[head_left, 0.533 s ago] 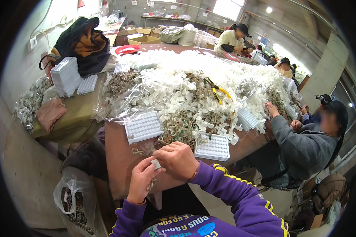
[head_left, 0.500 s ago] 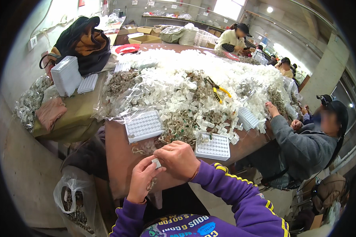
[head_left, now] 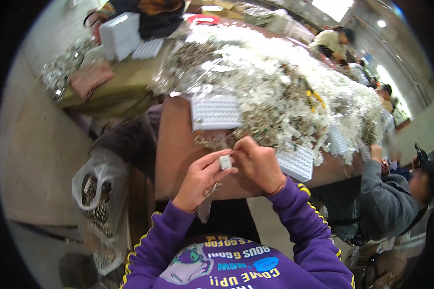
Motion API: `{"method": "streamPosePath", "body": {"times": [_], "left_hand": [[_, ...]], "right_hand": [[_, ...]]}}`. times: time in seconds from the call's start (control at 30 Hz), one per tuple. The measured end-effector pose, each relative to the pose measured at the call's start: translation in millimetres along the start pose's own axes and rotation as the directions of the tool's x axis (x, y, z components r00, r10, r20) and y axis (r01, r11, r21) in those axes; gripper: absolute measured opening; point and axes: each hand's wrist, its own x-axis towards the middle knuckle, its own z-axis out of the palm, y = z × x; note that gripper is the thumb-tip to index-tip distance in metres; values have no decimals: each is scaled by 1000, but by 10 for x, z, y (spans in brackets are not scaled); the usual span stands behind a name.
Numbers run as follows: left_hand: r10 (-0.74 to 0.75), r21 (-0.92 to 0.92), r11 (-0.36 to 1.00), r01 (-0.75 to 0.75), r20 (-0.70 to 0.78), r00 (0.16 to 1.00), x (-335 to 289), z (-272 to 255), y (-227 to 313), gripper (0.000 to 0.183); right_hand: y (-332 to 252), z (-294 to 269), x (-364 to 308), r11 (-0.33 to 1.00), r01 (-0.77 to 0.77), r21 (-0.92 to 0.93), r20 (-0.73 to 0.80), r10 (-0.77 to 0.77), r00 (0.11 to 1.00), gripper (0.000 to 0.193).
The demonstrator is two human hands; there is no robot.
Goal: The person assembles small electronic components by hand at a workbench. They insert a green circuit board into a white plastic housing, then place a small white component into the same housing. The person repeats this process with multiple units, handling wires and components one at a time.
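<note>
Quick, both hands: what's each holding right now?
Left hand: closed on a small white plastic piece.
Right hand: fingers pinched at the same piece.

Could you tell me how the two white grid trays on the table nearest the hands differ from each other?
The left tray lies farther from the hands, by the clear plastic bags; the right tray sits at the table's near edge, beside the right hand. The left tray looks larger and squarer on; the right is angled. Both are white with small cells.

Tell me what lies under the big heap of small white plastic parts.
The brown table shows at the heap's near edge; clear plastic bags lie there too. The surface beneath is covered.
</note>
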Motion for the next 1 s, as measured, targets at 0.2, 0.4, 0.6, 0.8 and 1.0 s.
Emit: {"method": "streamPosePath", "body": {"times": [0.2,0.4,0.6,0.8,1.0], "left_hand": [[-51,67,996,52,-9,999,-24,-40,11,36],[-2,-12,1000,2,-2,1000,19,-32,-9,30],[16,-74,997,-16,1,1000,40,-88,-50,28],[11,-87,996,-10,14,1000,54,-106,-68,27],[18,-71,997,-16,28,999,61,-105,-79,27]], "right_hand": [[-23,29,-40,957,-4,289,-148,49,988,11],[-134,104,-99,614,-264,744,38,355,934,6],[-101,198,-155,784,-132,607,-89,232,969,6],[-130,240,-232,798,-109,593,-150,243,958,8],[-126,156,-208,933,16,359,-209,64,976,10]]}}
